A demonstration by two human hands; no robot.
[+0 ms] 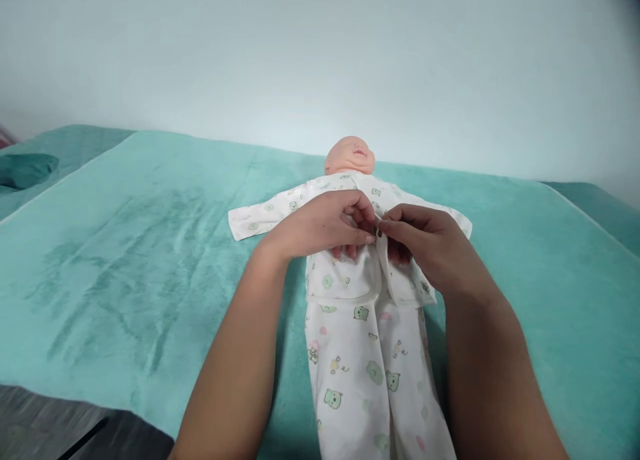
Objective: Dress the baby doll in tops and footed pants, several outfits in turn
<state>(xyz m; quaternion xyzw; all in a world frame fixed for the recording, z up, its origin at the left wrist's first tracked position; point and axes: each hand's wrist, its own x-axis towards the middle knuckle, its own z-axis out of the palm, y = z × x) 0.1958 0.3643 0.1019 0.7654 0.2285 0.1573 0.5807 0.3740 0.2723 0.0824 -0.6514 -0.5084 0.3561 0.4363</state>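
A baby doll (350, 155) lies on its back on a teal blanket (150, 247), head away from me. It wears a white jacket (345, 277) and white trousers (370, 373) printed with small green animals. My left hand (320, 227) pinches the left front edge of the jacket at the doll's chest. My right hand (425, 243) pinches the right front edge, fingertips meeting the left hand's at the middle. Below my hands the jacket fronts hang slightly apart. Both sleeves lie spread out to the sides.
The teal blanket covers a bed that reaches a pale wall behind the doll. A dark green cushion (25, 169) lies at the far left. Grey floor (50, 427) shows at the bottom left corner.
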